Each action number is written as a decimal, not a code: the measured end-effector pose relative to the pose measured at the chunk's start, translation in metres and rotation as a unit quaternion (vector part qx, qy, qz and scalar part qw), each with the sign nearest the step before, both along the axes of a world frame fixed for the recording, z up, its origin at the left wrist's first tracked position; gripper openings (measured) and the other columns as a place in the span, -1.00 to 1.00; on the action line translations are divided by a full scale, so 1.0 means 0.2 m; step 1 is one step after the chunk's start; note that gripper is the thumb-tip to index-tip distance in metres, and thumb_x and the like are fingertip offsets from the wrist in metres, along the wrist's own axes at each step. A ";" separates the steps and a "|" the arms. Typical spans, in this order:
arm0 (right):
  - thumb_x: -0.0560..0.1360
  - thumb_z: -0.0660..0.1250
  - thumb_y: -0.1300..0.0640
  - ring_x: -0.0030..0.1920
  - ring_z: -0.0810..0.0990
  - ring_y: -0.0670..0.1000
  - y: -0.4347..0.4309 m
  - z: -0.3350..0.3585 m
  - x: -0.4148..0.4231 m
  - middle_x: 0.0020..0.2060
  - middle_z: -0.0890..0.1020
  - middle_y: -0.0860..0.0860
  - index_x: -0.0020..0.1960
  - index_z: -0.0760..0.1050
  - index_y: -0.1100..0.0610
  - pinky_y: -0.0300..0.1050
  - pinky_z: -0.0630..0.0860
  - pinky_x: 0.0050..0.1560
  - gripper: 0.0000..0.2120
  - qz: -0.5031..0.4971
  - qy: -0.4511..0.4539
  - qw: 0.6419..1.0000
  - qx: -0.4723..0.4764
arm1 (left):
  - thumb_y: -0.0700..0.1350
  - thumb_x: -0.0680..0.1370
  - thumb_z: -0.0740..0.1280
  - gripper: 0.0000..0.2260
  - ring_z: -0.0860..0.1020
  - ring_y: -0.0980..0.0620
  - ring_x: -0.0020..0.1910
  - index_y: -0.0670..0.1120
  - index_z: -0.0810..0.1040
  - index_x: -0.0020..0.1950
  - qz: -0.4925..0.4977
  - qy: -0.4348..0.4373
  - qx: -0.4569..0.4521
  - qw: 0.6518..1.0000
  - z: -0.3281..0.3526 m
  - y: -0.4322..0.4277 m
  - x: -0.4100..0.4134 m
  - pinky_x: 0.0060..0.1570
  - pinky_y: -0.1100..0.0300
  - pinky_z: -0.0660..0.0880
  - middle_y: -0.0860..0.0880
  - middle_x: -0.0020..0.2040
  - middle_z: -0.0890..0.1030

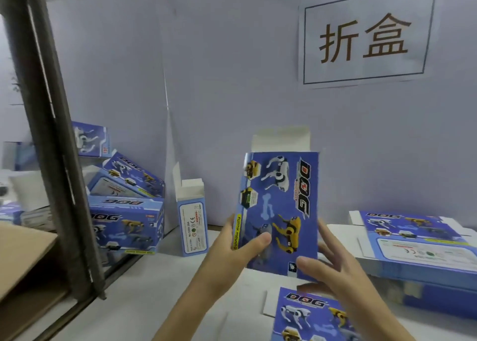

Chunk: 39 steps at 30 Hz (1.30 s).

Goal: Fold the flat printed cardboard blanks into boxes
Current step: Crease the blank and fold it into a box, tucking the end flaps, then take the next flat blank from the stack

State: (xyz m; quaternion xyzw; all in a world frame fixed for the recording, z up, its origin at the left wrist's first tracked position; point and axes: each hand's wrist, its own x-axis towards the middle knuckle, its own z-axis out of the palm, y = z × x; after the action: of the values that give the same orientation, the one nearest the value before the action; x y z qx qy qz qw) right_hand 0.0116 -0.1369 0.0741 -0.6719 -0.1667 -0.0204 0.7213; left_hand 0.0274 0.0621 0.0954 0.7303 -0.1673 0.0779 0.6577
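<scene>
I hold a blue printed "DOG" cardboard blank (pixel 280 206) upright above the table, its white top flap sticking up. My left hand (pixel 232 247) grips its lower left edge, thumb across the printed face and fingers behind. My right hand (pixel 327 265) holds the lower right corner, thumb on the front and fingers spread along the right edge. Another flat blank (pixel 307 317) lies on the table just below my hands. A stack of flat blanks (pixel 418 240) lies to the right.
Folded boxes (pixel 126 211) pile up at the left, and one open box (pixel 192 224) stands upright by the wall. A dark metal post (pixel 59 144) leans across the left. A brown carton (pixel 23 258) sits at the lower left. A paper sign (pixel 366 36) hangs on the wall.
</scene>
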 end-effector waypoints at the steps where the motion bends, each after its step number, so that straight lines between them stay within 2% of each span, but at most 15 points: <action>1: 0.15 0.53 -0.03 -0.05 0.70 0.04 0.03 0.02 0.01 0.12 0.61 -0.07 0.34 0.28 -0.36 -0.01 0.65 -0.25 -0.17 -0.002 -0.001 1.000 -0.014 | 0.08 0.39 0.42 -0.59 0.65 0.17 -0.07 0.12 0.45 0.21 -0.009 0.041 -0.008 0.999 -0.02 0.06 0.00 -0.16 0.33 0.55 0.16 -0.09 0.69; 6: -0.15 0.58 -0.39 -0.09 0.70 -0.02 0.19 0.07 0.07 0.05 0.63 -0.10 0.24 0.36 -0.37 -0.03 0.64 -0.30 -0.02 0.024 0.002 0.999 -0.049 | 0.03 0.29 0.57 -0.48 0.67 -0.03 0.00 0.08 0.50 0.21 -0.018 0.213 -0.057 0.975 -0.11 0.34 0.00 -0.04 -0.09 0.62 0.02 0.01 0.70; 11: 0.24 0.31 -0.23 0.02 0.66 0.02 0.28 0.08 0.16 0.16 0.57 -0.16 0.33 0.31 -0.36 0.00 0.65 -0.24 -0.35 0.042 0.028 0.999 -0.010 | 0.10 0.18 0.56 -0.67 0.68 -0.11 -0.27 -0.06 0.71 -0.18 0.111 0.178 -0.181 0.961 0.20 0.56 0.25 -0.32 0.03 0.64 -0.14 -0.23 0.69; 13: 0.25 0.28 -0.23 0.02 0.66 0.03 0.30 0.06 0.18 0.19 0.54 -0.13 0.28 0.33 -0.38 -0.02 0.64 -0.22 -0.41 0.038 0.033 0.999 -0.010 | 0.10 0.40 0.47 -0.67 0.63 -0.19 -0.01 -0.09 0.64 0.03 0.159 0.125 -0.272 0.941 0.49 0.69 0.43 -0.08 -0.07 0.63 -0.21 0.05 0.64; 15: 0.25 0.26 -0.24 0.04 0.66 0.08 0.32 0.02 0.21 0.20 0.52 -0.11 0.26 0.35 -0.37 0.05 0.62 -0.15 -0.44 0.035 0.055 0.998 -0.004 | 0.21 0.52 0.31 -0.49 0.47 -0.21 0.29 -0.07 0.48 0.34 0.143 0.080 -0.331 0.929 0.73 0.79 0.57 0.30 -0.21 0.39 -0.19 0.35 0.47; 17: 0.31 0.25 -0.22 0.04 0.65 0.14 0.33 -0.01 0.23 0.18 0.53 -0.09 0.25 0.38 -0.34 0.13 0.59 -0.08 -0.51 0.027 0.070 0.997 0.014 | 0.20 0.52 0.34 -0.32 0.34 -0.18 0.41 -0.06 0.22 0.53 0.162 0.078 -0.182 0.967 0.77 0.84 0.71 0.41 -0.14 0.23 -0.15 0.49 0.31; 20: 0.38 0.25 -0.16 -0.08 0.70 0.01 0.34 -0.06 0.24 0.10 0.59 -0.11 0.20 0.47 -0.25 -0.10 0.54 -0.05 -0.62 -0.004 0.043 0.998 -0.036 | -0.03 0.53 0.42 -0.23 0.39 -0.06 0.30 -0.09 0.04 0.58 0.252 0.075 0.200 0.944 0.45 0.77 0.84 0.19 0.11 0.36 -0.09 0.39 0.36; 23: 0.48 0.32 0.00 -0.21 0.69 -0.10 0.34 -0.11 0.23 -0.03 0.65 -0.06 0.11 0.58 -0.06 -0.40 0.49 -0.23 -0.78 -0.022 0.022 0.993 -0.116 | 0.00 0.44 0.49 -0.04 0.51 -0.06 0.15 0.24 -0.18 0.54 0.212 -0.018 0.344 0.915 0.13 0.68 0.91 -0.04 0.16 0.43 0.02 0.24 0.43; 27: 0.53 0.34 0.07 -0.15 0.67 -0.12 0.36 -0.13 0.28 0.01 0.60 -0.13 0.15 0.48 -0.13 -0.35 0.53 -0.15 -0.77 0.017 0.035 0.970 -0.241 | -0.09 0.50 0.39 -0.07 0.52 0.05 -0.20 0.48 -0.30 0.38 0.301 -0.103 0.333 0.888 0.03 0.72 0.95 -0.36 0.29 0.41 -0.05 0.02 0.55; 30: 0.55 0.30 0.05 -0.07 0.64 -0.05 0.42 -0.11 0.33 0.08 0.54 -0.16 0.25 0.37 -0.19 -0.19 0.60 -0.05 -0.68 0.033 0.022 0.957 -0.286 | -0.07 0.61 0.24 -0.15 0.60 -0.09 -0.16 0.29 -0.47 0.43 0.291 -0.154 0.533 0.779 0.02 0.75 0.96 -0.29 0.17 0.44 -0.14 0.09 0.56; 32: 0.56 0.28 0.05 -0.05 0.63 -0.08 0.47 -0.10 0.36 0.09 0.53 -0.16 0.32 0.34 -0.17 -0.18 0.60 -0.02 -0.64 0.029 0.005 0.958 -0.285 | -0.04 0.65 0.18 -0.33 0.60 -0.09 -0.04 0.15 -0.24 0.56 0.262 -0.170 0.680 0.663 0.00 0.75 0.97 -0.18 0.12 0.46 -0.11 0.29 0.45; 33: 0.56 0.28 0.04 -0.04 0.62 -0.11 0.50 -0.09 0.37 0.10 0.52 -0.16 0.34 0.33 -0.16 -0.18 0.60 0.00 -0.61 0.027 0.002 0.958 -0.286 | -0.02 0.65 0.16 -0.47 0.59 -0.08 0.02 0.09 0.00 0.56 0.259 -0.174 0.700 0.642 -0.02 0.73 0.96 -0.12 0.13 0.48 -0.09 0.30 0.45; 34: 0.55 0.29 0.03 -0.02 0.61 -0.14 0.53 -0.09 0.38 0.13 0.51 -0.17 0.37 0.30 -0.17 -0.20 0.58 0.04 -0.58 0.025 0.000 0.957 -0.290 | -0.01 0.65 0.16 -0.63 0.59 -0.06 0.05 0.03 0.25 0.46 0.273 -0.181 0.675 0.661 -0.02 0.71 0.95 -0.09 0.15 0.48 -0.08 0.25 0.50; 35: 0.55 0.30 0.01 0.00 0.59 -0.16 0.54 -0.10 0.39 0.17 0.50 -0.17 0.41 0.27 -0.18 -0.24 0.56 0.05 -0.54 0.021 -0.005 0.956 -0.294 | -0.02 0.65 0.17 -0.77 0.59 -0.04 0.03 -0.02 0.43 0.28 0.292 -0.183 0.599 0.723 -0.01 0.71 0.93 -0.11 0.21 0.47 -0.07 0.14 0.57; 39: 0.48 0.39 -0.07 0.26 0.43 -0.17 0.50 -0.11 0.44 0.44 0.28 -0.14 0.54 0.00 -0.15 -0.26 0.40 0.22 -0.22 -0.046 -0.014 0.968 -0.244 | -0.12 0.64 0.21 -0.88 0.60 0.00 -0.10 -0.05 0.51 -0.03 0.275 -0.159 0.176 0.932 0.12 0.71 0.82 -0.21 0.26 0.54 -0.03 -0.10 0.61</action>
State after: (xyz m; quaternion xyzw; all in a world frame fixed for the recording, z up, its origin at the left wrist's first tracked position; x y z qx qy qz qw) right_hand 0.0989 -0.0367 0.0521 -0.8345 -0.1451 -0.0216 0.5312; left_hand 0.1919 0.2044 0.1191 0.8299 -0.0728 0.3402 0.4362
